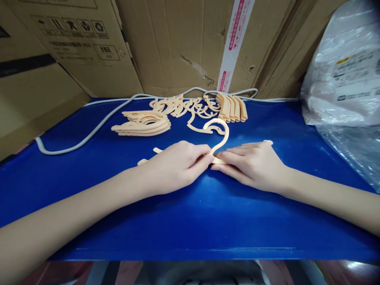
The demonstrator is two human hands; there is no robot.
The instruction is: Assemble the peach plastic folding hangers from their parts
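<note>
Between my two hands is a cream plastic clothes hanger, its curved hook (226, 136) pointing up and away from me. My left hand (181, 164) is closed round the hanger just left of the hook's base; an arm end shows beyond the wrist. My right hand (252, 164) grips the other arm to the right of the hook, and a small tip pokes out past the knuckles. Most of the hanger is hidden under the hands. Just behind the hook lies a loose curved cream piece (199, 128).
Behind are a stack of cream hanger parts (142, 126), a pile of loose hooks (204, 107) and a row of curved arms (231, 107). A white cable (97, 130) crosses the blue table (190, 225). Cardboard boxes (178, 43) stand behind; a plastic-wrapped package (344, 79) sits right.
</note>
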